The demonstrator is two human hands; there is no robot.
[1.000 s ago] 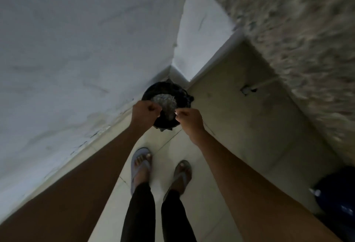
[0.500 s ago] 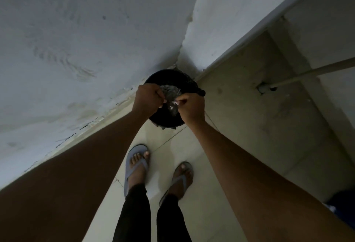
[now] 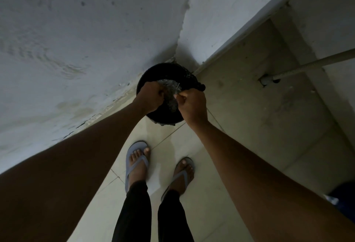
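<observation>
The round black plastic bin (image 3: 165, 72), lined with a black bag, stands on the pale tiled floor (image 3: 240, 119) right in the corner where the two white plastered walls (image 3: 76, 40) meet. Directly above its mouth hangs a crumpled shiny plastic wrapper (image 3: 171, 91), pinched between both hands. The left hand (image 3: 151, 97) is curled into a fist on the wrapper's left edge, and the right hand (image 3: 192, 105) is curled on its right edge, thumb and fingers closed on the film.

The step looks like getting this wrapper, and whatever clings to it, down into the bin. To do it well, both fists should stay inside the rim's outline, so that anything shaken loose falls into the bag and not onto the tiles beside the blue-grey sandals (image 3: 135, 165). Lowering the hands closer to the opening before letting go would help, since light film drifts. Release one edge first and let the wrapper hang, then drop it. The liner's knotted fold at the far right rim seems loose, so avoid dragging a wrist across it.
</observation>
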